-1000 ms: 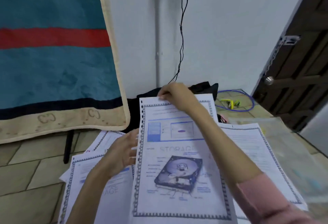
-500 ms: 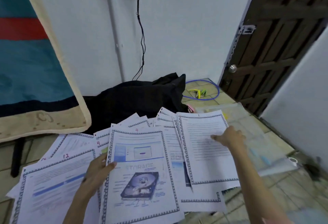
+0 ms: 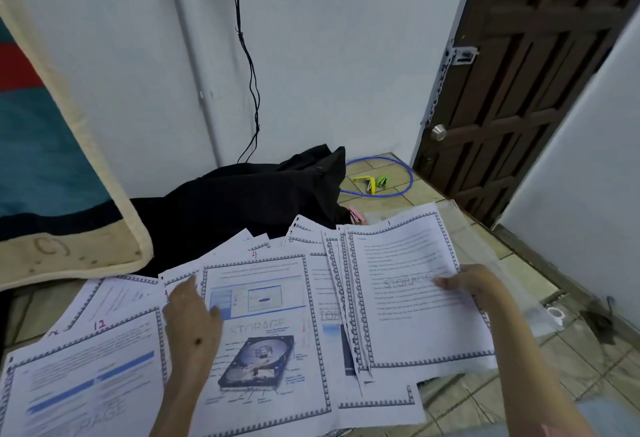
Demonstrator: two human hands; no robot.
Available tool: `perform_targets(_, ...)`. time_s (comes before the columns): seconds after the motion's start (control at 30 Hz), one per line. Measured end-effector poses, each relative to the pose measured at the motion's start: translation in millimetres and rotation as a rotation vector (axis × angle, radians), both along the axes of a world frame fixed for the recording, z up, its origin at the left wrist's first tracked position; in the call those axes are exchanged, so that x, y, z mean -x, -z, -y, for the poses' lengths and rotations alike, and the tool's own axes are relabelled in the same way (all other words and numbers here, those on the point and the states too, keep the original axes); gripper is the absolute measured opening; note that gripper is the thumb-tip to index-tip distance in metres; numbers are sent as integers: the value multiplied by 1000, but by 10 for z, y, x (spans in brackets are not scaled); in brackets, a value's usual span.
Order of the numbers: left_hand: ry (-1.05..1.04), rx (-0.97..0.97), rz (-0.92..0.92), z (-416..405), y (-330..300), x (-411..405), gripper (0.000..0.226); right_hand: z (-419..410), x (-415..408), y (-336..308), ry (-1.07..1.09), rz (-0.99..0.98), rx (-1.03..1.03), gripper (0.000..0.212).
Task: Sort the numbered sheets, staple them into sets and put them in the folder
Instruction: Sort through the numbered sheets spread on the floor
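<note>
White printed sheets with grey patterned borders (image 3: 263, 332) lie fanned across the tiled floor (image 3: 571, 364), probably so the handwritten red numbers show. Left hand (image 3: 192, 329) rests flat, fingers relaxed, pinning the hard-drive page; right hand (image 3: 465, 282) pinches the right-hand text sheet's (image 3: 412, 294) edge, likely to re-slot it.

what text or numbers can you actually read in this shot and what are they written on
"STORAGE": grey heading on the hard-drive sheet, above the drive picture.
"4": red handwriting at that sheet's top edge.
"12": red handwriting on the blue-barred sheet at the left.
"STORAGE": faint watermark on the text sheet the right hand holds.
"1": seemingly at that sheet's top edge, too small to be sure.
Body text, diagram labels and other red marks: too small or blurred.
</note>
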State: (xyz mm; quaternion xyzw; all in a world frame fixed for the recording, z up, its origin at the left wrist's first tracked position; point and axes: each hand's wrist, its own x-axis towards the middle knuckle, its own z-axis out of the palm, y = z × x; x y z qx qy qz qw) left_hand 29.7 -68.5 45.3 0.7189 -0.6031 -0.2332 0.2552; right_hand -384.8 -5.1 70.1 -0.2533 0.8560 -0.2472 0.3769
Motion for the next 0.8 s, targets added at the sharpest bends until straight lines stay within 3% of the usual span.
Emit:
perform_targets(0.07,97,-12,-173,-27,-69,315,56,-40,69,-9,11,136,22,84)
perform_targets(0.13,203,-238,-484,-40,-158,697,51,-77,156,47,12,263,25,91)
perform_targets(0.23,316,-547,-662,31,-84,1182,59,-121,171,45,0,360,42,63)
perform_targets(0.3,316,-607,-675,88,19,1386,61,-154,163,51,7,439,70,56)
perform_targets(0.4,331,-560,-716,153,103,1498,38,-193,225,148,-33,472,66,66)
perform_targets(0.47,314,-521,-792,165,91,1478,24,-223,188,121,-21,513,82,55)
perform_targets(0.63,182,-369,-903,206,-27,1186,13,-192,110,98,-59,612,179,50)
perform_targets(0.8,154,-297,-880,267,-80,844,16,-131,-4,157,-108,658,228,75)
